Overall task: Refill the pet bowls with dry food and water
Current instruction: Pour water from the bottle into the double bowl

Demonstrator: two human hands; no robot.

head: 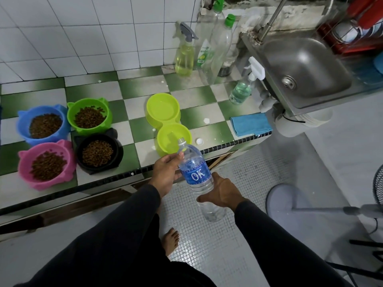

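Both my hands hold a clear water bottle (195, 172) with a blue label, uncapped and tilted, its mouth over the near basin of a lime-green double bowl (165, 123). My left hand (166, 170) grips the bottle's upper part; my right hand (220, 192) grips its lower part. The far basin holds water. Its white cap (199, 141) lies on the counter beside the bowl. To the left, a blue bowl (43, 124), a green bowl (89, 116), a pink bowl (46, 164) and a black bowl (98, 152) each hold brown dry food.
A checkered green-and-white counter (132, 121) carries everything. Spray bottles (184, 56) and tall plastic bottles (219, 42) stand at the back. A folded blue cloth (250, 124) lies at the right edge, by a steel sink (302, 67). A fan base (288, 201) stands on the floor.
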